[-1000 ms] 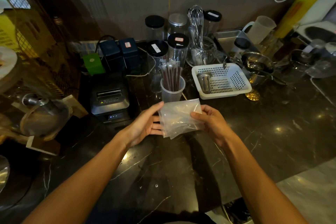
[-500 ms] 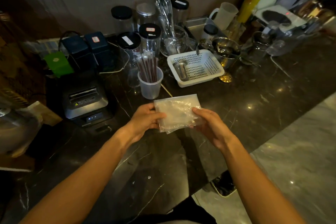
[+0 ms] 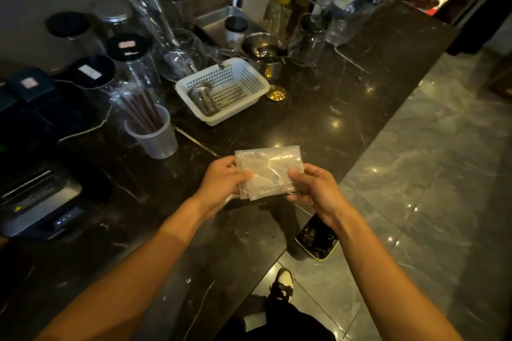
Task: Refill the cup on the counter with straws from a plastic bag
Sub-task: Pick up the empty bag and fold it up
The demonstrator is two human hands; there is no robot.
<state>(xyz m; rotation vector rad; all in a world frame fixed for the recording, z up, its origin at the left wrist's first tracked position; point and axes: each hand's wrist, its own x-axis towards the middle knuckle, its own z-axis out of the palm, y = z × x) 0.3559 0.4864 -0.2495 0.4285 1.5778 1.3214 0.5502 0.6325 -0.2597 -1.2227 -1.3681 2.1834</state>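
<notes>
Left hand (image 3: 221, 180) and right hand (image 3: 313, 188) pinching opposite edges of a flat, folded clear plastic bag (image 3: 267, 171) above the dark marble counter (image 3: 318, 108), beyond-left a translucent plastic cup (image 3: 153, 134) holding brown straws (image 3: 144, 108), white perforated basket (image 3: 224, 91) farther back.

A dark marble counter (image 3: 346, 108) is carrying a clear plastic cup (image 3: 155, 135), a white perforated basket (image 3: 235, 86), several black-lidded jars (image 3: 130, 55), a receipt printer (image 3: 41, 199) at the left, and a phone (image 3: 317, 238) lying near its front edge.
</notes>
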